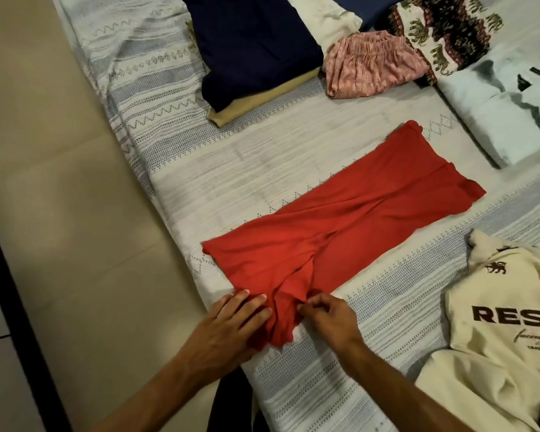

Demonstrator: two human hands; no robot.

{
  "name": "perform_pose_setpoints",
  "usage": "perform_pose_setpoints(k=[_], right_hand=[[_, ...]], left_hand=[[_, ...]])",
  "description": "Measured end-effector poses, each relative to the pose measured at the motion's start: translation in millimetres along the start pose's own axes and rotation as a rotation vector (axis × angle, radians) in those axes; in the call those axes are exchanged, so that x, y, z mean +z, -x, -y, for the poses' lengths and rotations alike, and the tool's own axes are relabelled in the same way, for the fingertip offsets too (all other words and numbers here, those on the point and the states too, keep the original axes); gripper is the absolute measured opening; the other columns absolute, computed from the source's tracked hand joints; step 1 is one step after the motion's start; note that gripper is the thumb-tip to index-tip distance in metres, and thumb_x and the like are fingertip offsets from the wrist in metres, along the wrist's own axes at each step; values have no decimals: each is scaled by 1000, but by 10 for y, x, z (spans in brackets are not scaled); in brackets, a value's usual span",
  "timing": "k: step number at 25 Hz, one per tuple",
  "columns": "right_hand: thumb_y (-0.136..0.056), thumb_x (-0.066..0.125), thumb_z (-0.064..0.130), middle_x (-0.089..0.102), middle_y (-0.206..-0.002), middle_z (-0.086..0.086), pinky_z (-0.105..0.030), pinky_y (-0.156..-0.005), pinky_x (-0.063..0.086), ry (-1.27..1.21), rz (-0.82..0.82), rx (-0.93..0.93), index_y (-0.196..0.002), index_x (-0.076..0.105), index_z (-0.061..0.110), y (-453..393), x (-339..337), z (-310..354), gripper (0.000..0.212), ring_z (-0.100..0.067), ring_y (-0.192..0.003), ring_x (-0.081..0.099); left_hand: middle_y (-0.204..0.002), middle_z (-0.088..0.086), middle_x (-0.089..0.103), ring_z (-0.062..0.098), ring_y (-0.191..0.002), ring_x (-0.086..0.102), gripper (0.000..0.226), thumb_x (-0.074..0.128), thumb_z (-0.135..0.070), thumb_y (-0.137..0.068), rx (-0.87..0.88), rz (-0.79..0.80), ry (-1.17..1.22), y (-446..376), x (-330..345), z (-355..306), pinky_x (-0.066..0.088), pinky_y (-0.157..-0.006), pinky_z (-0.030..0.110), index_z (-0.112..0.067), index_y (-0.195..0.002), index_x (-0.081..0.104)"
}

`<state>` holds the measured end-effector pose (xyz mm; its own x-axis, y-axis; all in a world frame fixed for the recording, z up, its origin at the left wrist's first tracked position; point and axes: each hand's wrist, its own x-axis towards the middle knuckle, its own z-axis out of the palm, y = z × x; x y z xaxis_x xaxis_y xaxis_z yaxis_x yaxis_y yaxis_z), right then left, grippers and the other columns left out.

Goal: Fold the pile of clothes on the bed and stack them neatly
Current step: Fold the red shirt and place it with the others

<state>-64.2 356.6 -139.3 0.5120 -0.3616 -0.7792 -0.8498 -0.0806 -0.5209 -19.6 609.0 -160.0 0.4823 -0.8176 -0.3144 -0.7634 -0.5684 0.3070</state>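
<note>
On the striped bedspread the red garment lies lengthwise from near-left to far-right; the left hand presses flat on its near end, and the right hand pinches that end.

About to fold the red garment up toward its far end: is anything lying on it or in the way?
Nothing visible. The red garment lies flat on bare bedspread; left hand rests on it, right hand pinches it.
</note>
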Motion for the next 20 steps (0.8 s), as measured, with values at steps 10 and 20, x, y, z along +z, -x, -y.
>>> perform_pose_setpoints(k=[10, 20], right_hand=[[-99, 57, 20, 75, -86, -21, -33, -59, 53, -379, -85, 251, -109, 69, 0, 38, -207, -164, 25, -31, -72, 70], [-92, 72, 24, 57, -61, -6, -28, -52, 48, -202, 35, 27, -83, 63, 10, 28, -446, 378, 19, -16, -50, 50]], left_hand=[[-142, 15, 62, 39, -129, 61, 44, 80, -45, -82, -145, -185, -89, -144, 182, -504, 41, -110, 63, -24, -120, 71], [-112, -20, 71, 3, -108, 66, 18, 66, -33, -102, -363, -555, 744, -208, -171, -497, 54, -94, 29, -27, -117, 75]])
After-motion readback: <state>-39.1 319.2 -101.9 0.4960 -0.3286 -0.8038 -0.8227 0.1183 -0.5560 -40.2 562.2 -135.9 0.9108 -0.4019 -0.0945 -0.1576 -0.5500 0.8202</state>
